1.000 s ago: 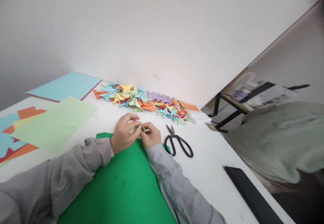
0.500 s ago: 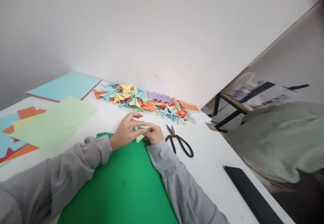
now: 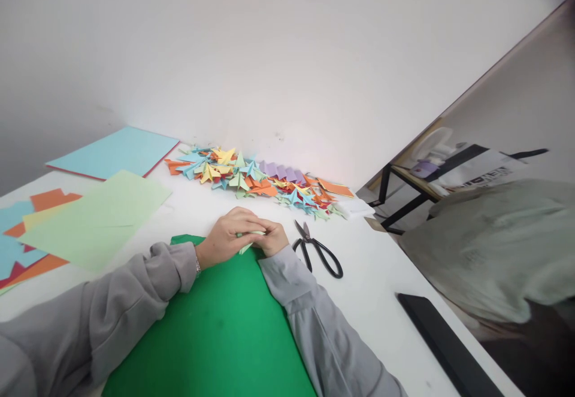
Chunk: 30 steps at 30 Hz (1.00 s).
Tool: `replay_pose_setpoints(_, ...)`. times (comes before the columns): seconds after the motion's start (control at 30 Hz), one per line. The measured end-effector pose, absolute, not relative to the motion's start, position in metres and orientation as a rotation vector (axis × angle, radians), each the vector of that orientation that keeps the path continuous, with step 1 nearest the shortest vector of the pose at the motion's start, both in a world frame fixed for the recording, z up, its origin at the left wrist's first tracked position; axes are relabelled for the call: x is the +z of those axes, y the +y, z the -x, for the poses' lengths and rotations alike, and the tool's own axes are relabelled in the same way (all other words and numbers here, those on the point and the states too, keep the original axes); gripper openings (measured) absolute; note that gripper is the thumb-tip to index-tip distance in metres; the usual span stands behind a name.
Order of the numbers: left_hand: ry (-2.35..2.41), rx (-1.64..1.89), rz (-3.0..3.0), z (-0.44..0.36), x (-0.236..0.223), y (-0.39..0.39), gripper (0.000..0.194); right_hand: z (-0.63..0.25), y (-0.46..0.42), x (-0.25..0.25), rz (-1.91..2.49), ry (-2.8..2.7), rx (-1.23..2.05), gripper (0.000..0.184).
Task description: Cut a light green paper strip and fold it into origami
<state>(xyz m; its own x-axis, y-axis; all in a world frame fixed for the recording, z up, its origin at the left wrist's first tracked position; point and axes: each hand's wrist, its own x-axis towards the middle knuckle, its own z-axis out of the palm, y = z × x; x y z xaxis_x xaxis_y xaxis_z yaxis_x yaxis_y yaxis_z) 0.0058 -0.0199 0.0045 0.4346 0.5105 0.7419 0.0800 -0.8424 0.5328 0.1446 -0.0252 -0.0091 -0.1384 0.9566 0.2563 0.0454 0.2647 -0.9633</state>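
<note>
Between my two hands is a small folded piece of light green paper, mostly covered by fingers. My left hand closes on it from the left, its fingers reaching across to the other hand. From the right, my right hand pinches the same paper, and the fingers of both hands touch. They are over the far end of a green sheet that runs toward me. Black-handled scissors lie with blades apart, just right of my right hand.
Along the wall lies a heap of colourful folded paper planes. Loose coloured sheets and a blue sheet are on the left. A black bar rests near the table's right edge. Beyond it is a person in a pale green top.
The green paper was turned and showed as a wider triangle half a second ago. Now my left fingers have come down over it and hide most of it. My right hand shifted slightly right.
</note>
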Motion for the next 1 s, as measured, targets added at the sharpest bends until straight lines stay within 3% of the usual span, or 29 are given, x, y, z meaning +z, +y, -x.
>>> replay_pose_setpoints(0.53, 0.481, 1.411, -2.267, -0.007, 0.004, -0.022, 0.014, -0.145, -0.024, -0.015, 1.02, -1.537, 1.014, 0.006)
replay_pose_setpoints(0.8, 0.616, 1.467, -2.075, -0.006, 0.004, -0.023, 0.014, -0.142, -0.024, -0.016, 1.019, -1.546, 1.057, 0.014)
replay_pose_setpoints(1.0, 0.727, 1.429, -1.927, -0.006, 0.006, -0.024, 0.023, -0.144, -0.026, -0.012, 1.135, -1.191, 1.238, 0.024)
